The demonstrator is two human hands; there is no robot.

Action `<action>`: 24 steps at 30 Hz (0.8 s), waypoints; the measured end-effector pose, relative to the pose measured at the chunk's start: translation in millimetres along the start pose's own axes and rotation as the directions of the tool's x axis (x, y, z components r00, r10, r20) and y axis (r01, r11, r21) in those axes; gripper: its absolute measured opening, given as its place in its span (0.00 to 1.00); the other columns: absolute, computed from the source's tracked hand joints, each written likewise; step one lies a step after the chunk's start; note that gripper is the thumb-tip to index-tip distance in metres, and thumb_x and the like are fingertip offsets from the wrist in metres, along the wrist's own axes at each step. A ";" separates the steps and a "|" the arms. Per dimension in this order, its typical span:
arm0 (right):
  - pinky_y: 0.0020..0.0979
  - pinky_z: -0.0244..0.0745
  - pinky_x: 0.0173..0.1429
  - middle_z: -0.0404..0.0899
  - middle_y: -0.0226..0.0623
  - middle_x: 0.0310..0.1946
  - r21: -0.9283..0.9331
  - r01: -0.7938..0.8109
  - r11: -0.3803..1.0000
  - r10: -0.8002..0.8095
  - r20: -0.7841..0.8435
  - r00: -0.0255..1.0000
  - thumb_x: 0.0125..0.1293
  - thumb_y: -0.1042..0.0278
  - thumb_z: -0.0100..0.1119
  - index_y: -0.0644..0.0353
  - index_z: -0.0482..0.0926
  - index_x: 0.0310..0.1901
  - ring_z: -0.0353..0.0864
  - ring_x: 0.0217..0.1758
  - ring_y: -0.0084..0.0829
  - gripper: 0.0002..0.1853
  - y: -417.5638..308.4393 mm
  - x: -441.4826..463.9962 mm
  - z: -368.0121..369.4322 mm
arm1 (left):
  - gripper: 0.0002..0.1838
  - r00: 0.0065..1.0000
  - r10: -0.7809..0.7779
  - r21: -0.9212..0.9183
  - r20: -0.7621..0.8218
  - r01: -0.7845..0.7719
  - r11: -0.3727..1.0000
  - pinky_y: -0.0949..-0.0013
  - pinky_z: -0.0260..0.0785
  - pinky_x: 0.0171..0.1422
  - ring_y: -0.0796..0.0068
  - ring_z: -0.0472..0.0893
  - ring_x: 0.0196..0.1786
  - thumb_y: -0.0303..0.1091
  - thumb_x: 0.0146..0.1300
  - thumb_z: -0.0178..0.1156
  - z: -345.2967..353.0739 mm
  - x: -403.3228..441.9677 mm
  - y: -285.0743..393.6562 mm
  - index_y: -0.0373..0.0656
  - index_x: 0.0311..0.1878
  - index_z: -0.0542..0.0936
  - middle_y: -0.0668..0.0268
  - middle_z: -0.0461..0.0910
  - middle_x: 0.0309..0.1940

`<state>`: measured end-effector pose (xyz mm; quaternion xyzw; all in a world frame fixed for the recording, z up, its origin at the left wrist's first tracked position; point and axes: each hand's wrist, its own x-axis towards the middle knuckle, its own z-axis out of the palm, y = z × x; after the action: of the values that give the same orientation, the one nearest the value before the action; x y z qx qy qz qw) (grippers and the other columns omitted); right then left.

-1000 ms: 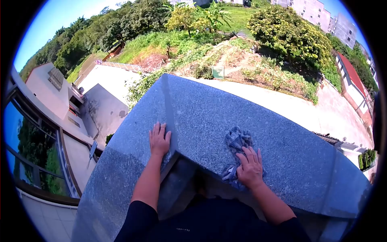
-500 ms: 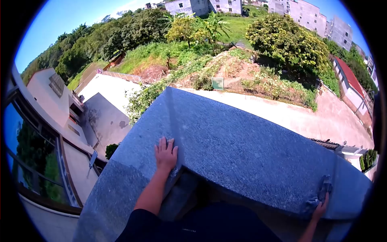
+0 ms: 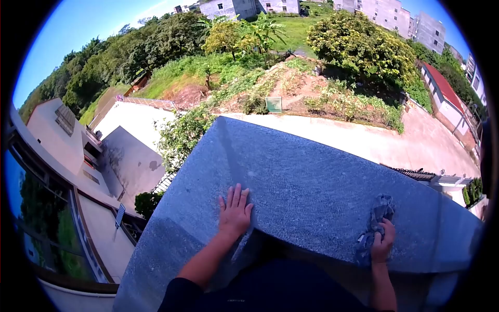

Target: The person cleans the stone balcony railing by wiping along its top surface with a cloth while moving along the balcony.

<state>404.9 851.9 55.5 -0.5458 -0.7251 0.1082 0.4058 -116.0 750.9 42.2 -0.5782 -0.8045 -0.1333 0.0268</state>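
Note:
My left hand (image 3: 235, 214) rests palm down on a grey stone ledge (image 3: 306, 187), near its inner corner, with the fingers spread. Further right, my right hand (image 3: 382, 243) has its fingers closed on a crumpled grey rag (image 3: 382, 209). The rag lies against the ledge's top, part of it reaching past the fingertips and part bunched left of the hand. My palm hides some of it.
The ledge's outer edges drop away to a paved yard (image 3: 332, 132) far below. At left stand a glass window (image 3: 49, 218) and a small solar panel (image 3: 120, 215). A dark metal fence (image 3: 416, 174) runs below at right.
My right hand and the rag have moved left and away from me over the ledge. My left hand has shifted slightly right, and the view has tilted a little.

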 end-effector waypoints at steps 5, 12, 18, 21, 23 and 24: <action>0.47 0.76 0.68 0.82 0.52 0.59 0.283 0.278 0.918 -0.342 0.208 0.917 0.54 0.77 0.59 0.64 0.83 0.48 0.80 0.61 0.54 0.18 -139.2 29.5 115.3 | 0.31 0.996 0.082 0.002 0.031 -0.082 0.997 0.32 0.36 0.87 0.50 0.52 0.87 0.49 0.80 0.47 -4.0 5.2 -1.2 0.52 0.82 0.64 0.60 0.57 0.85; 0.50 0.58 0.84 0.70 0.57 0.73 0.295 0.569 0.768 -0.640 0.333 0.692 0.62 0.61 0.62 0.66 0.75 0.69 0.65 0.79 0.57 0.33 -276.9 41.5 267.7 | 0.33 0.997 0.055 -0.150 -0.054 -0.062 0.987 0.36 0.37 0.87 0.52 0.55 0.87 0.48 0.80 0.48 2.5 1.3 -11.1 0.48 0.83 0.62 0.59 0.61 0.83; 0.46 0.65 0.80 0.76 0.50 0.69 0.307 0.527 0.792 -0.608 0.323 0.725 0.59 0.66 0.62 0.66 0.80 0.62 0.72 0.74 0.51 0.27 -263.8 39.3 271.1 | 0.34 0.996 0.061 -0.131 -0.059 -0.069 0.989 0.37 0.39 0.87 0.52 0.58 0.86 0.47 0.78 0.51 -6.4 0.8 -10.2 0.45 0.82 0.63 0.56 0.64 0.82; 0.45 0.72 0.72 0.79 0.44 0.64 0.182 0.477 0.860 -0.510 0.299 0.806 0.57 0.69 0.62 0.62 0.83 0.56 0.77 0.67 0.45 0.23 -234.8 24.9 218.9 | 0.35 0.995 0.085 -0.113 -0.059 -0.091 0.989 0.38 0.38 0.88 0.52 0.56 0.86 0.49 0.77 0.53 -6.1 0.2 -11.0 0.45 0.82 0.63 0.56 0.62 0.82; 0.46 0.72 0.70 0.80 0.41 0.62 0.064 0.427 0.902 -0.426 0.286 0.858 0.56 0.69 0.63 0.60 0.85 0.54 0.78 0.66 0.44 0.22 -195.2 12.0 172.0 | 0.36 0.997 0.080 -0.117 -0.018 -0.082 0.990 0.39 0.35 0.88 0.53 0.54 0.87 0.51 0.77 0.52 -3.5 0.1 -12.8 0.44 0.82 0.63 0.57 0.60 0.84; 0.47 0.73 0.68 0.81 0.41 0.61 0.006 0.394 0.919 -0.383 0.252 0.889 0.55 0.70 0.63 0.59 0.85 0.53 0.79 0.64 0.44 0.21 -174.1 4.6 144.8 | 0.36 0.996 0.084 -0.114 -0.004 -0.084 0.990 0.39 0.34 0.89 0.53 0.53 0.87 0.51 0.77 0.52 -3.2 0.1 -13.8 0.44 0.82 0.63 0.57 0.60 0.84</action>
<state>179.8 831.1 68.3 -0.3810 -0.8668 0.0759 0.3127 -129.3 746.1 42.8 -0.6123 -0.7704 -0.1776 -0.0011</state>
